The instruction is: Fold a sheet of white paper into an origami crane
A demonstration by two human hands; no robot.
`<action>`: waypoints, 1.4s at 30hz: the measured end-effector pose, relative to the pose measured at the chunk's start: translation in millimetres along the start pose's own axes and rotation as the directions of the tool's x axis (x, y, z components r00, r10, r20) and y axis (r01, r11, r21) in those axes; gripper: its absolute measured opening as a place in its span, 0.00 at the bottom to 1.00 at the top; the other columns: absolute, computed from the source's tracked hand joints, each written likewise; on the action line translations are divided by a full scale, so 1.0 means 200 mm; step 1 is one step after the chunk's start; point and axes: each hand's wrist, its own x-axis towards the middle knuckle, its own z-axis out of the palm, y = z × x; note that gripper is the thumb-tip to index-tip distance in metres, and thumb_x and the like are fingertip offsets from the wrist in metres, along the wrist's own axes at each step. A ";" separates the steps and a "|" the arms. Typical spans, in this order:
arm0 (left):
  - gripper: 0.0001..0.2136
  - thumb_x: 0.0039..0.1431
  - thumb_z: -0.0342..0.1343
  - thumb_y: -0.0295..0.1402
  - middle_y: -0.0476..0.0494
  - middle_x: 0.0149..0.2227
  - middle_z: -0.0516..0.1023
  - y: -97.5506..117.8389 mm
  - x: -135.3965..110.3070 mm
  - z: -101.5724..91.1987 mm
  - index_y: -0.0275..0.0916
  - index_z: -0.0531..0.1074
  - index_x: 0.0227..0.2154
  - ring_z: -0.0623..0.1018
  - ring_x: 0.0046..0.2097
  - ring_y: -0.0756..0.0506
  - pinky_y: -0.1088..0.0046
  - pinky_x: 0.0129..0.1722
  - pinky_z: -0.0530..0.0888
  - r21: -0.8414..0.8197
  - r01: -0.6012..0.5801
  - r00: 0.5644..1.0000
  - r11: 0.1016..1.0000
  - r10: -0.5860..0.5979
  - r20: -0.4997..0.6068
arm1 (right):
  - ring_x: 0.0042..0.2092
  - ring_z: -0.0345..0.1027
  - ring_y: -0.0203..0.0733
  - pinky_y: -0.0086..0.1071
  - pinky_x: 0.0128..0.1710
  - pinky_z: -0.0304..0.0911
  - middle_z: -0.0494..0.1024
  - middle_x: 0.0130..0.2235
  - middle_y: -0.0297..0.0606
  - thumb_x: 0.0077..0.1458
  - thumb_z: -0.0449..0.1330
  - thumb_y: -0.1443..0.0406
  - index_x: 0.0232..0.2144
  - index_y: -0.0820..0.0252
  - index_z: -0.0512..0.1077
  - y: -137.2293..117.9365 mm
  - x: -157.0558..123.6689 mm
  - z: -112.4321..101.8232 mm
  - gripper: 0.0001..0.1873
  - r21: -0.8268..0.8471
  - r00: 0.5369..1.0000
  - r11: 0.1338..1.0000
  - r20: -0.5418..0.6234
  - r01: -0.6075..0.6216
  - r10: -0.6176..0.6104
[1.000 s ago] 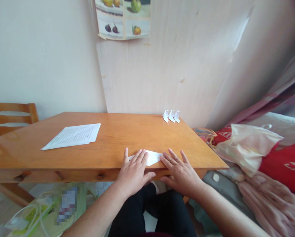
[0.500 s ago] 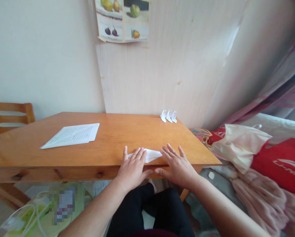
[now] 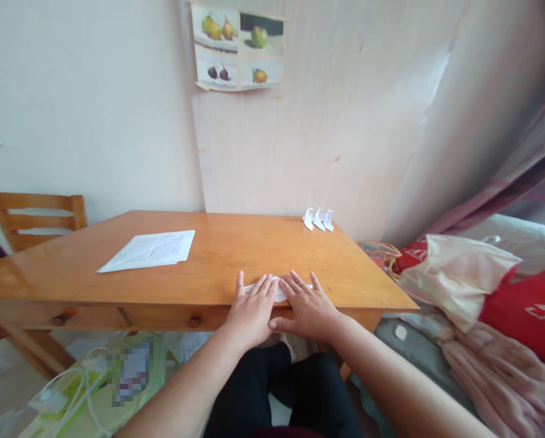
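A folded piece of white paper (image 3: 279,294) lies flat near the front edge of the wooden table (image 3: 236,249). Both hands press on it from above and cover most of it. My left hand (image 3: 254,307) rests on its left part with the fingers stretched out. On the right part lies my right hand (image 3: 306,304), fingers also straight and flat. The two hands are side by side, their fingertips close together. Only the paper's middle and its two pointed ends show.
Several white sheets with writing (image 3: 149,250) lie at the table's left. Three small folded paper figures (image 3: 319,219) stand in a row at the back right corner. A wooden chair (image 3: 39,213) is behind on the left. Bags (image 3: 464,274) and cloth are piled to the right.
My right hand has moved left onto the paper, closing the gap to my left hand. My left hand stays on the paper. The view has shifted slightly.
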 end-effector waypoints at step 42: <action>0.34 0.63 0.52 0.41 0.33 0.71 0.52 -0.05 -0.04 -0.04 0.36 0.51 0.69 0.50 0.72 0.39 0.41 0.68 0.34 0.062 -0.057 0.994 0.996 0.063 -0.084 | 0.72 0.39 0.61 0.62 0.67 0.22 0.54 0.70 0.53 0.51 0.51 0.32 0.70 0.66 0.51 0.02 0.00 0.05 0.58 -0.056 0.999 0.998 -0.038 0.000 -0.002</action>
